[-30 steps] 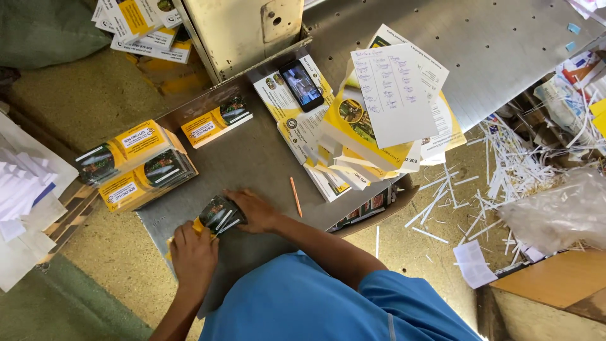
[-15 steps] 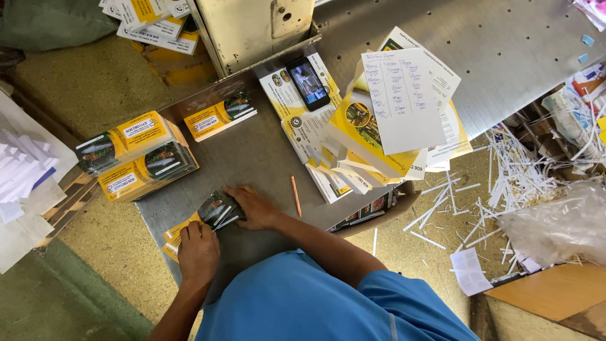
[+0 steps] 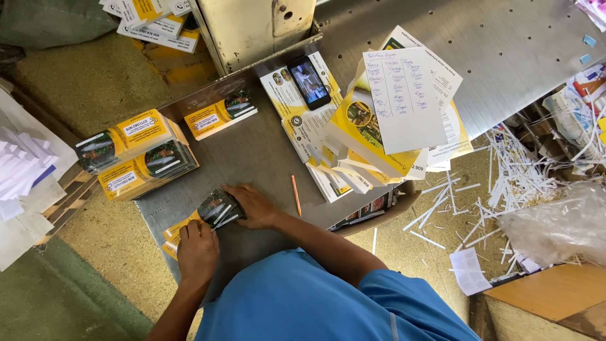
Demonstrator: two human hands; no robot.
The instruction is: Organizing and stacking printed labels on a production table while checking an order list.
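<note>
A small stack of yellow and dark printed leaflets (image 3: pixel 211 211) lies at the near edge of a grey metal table (image 3: pixel 252 151). My left hand (image 3: pixel 197 249) grips the stack's near, yellow end. My right hand (image 3: pixel 254 205) presses on its far, dark end, where the leaflets fan out a little. My blue sleeve fills the bottom of the view.
Two taller leaflet bundles (image 3: pixel 136 155) sit at the table's left edge, and a smaller one (image 3: pixel 219 113) lies further back. An orange pencil (image 3: pixel 295 194) lies right of my hand. Beyond it are a phone (image 3: pixel 308 82), loose yellow sheets and a handwritten paper (image 3: pixel 404 101). Paper strips (image 3: pixel 505 183) litter the floor.
My hands and the stack stay in place on the table. The view has shifted slightly.
</note>
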